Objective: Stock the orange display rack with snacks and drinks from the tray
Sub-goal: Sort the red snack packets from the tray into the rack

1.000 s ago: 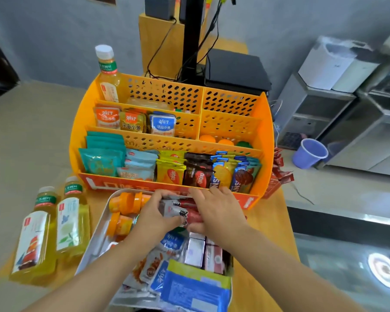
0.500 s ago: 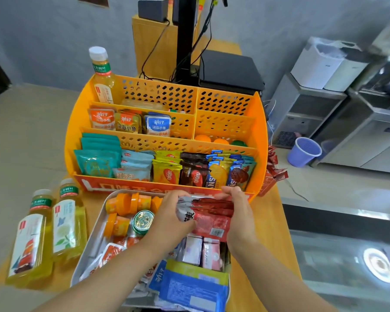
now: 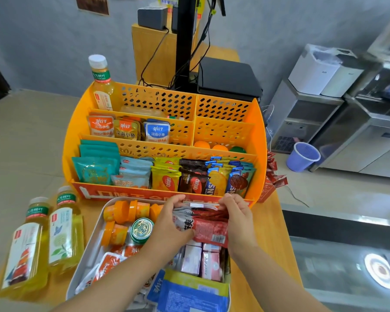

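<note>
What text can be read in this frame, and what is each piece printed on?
"深海小鱼": gold fish packet and blue fish packet, rack middle tier.
"nabati": yellow wafer pack and brown wafer pack, front row.
"红杏干": pale blue packet.
Blurred beyond reading: bottle labels, rack's front banner, red packets held by left hand and right hand.

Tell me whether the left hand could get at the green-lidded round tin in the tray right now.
Probably not yet: the left hand grips the stack of red snack packets together with the right hand. The green-lidded round tin lies uncovered just beside it.
</note>
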`<state>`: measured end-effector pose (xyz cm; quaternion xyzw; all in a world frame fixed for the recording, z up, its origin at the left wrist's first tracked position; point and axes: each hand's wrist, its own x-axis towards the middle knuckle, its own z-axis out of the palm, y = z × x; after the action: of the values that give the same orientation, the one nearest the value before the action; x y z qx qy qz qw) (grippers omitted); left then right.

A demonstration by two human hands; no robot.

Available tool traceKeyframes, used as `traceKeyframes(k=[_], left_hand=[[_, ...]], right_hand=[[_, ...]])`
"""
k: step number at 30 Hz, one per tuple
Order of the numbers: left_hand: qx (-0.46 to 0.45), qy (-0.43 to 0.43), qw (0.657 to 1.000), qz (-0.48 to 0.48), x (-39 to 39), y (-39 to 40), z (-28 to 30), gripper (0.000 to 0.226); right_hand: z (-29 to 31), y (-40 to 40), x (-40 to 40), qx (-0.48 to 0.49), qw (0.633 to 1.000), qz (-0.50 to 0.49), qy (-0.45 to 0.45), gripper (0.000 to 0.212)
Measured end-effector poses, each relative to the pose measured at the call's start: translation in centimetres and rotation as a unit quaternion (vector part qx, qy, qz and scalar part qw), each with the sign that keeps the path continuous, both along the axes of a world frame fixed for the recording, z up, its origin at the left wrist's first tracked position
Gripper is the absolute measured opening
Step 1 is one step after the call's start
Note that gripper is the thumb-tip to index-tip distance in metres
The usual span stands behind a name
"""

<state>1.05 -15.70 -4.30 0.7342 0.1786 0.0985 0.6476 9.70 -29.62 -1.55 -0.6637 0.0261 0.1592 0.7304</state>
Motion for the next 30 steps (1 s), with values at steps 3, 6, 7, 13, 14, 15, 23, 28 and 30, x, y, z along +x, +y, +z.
traceKeyframes(k=[3, 6, 7, 13, 14, 15, 23, 28, 30], left_hand=[[0.033, -0.007, 0.999, 0.005, 0.5, 0.8, 0.3, 0.072], [0.057, 0.007, 0.998, -0.007, 0.7, 1.3, 0.0, 0.063], [0.057, 0.011, 0.998, -0.013, 0.8, 1.4, -0.1, 0.061], [0.093, 0.032, 0.993, -0.066, 1.3, 1.9, -0.2, 0.061], [0.117, 0.027, 0.99, -0.073, 1.3, 2.1, 0.0, 0.061], [0.159, 0.021, 0.984, -0.075, 1.3, 2.2, 0.1, 0.059], [0.302, 0.039, 0.952, 0.017, -0.3, 3.3, -0.4, 0.078], [0.352, 0.011, 0.936, 0.008, -1.6, 4.3, -0.6, 0.056], [0.371, -0.009, 0.929, -0.01, -1.9, 4.8, -0.8, 0.045]], right_hand=[[0.3, 0.0, 0.7, 0.026, 0.999, 0.02, 0.001, 0.025], [0.3, -0.3, 1.2, -0.066, 0.993, 0.086, -0.048, 0.026], [0.3, -0.4, 1.6, -0.123, 0.982, 0.116, -0.085, 0.027], [3.3, -0.8, 4.9, -0.435, 0.75, 0.373, -0.331, 0.038], [3.6, -0.4, 5.2, -0.452, 0.718, 0.41, -0.334, 0.039], [3.7, -0.2, 5.5, -0.461, 0.696, 0.434, -0.34, 0.039], [3.6, 0.2, 6.3, -0.462, 0.665, 0.466, -0.356, 0.041], [3.2, 0.6, 6.2, -0.487, 0.627, 0.472, -0.384, 0.049], [3.2, 0.9, 6.4, -0.496, 0.622, 0.47, -0.384, 0.044]])
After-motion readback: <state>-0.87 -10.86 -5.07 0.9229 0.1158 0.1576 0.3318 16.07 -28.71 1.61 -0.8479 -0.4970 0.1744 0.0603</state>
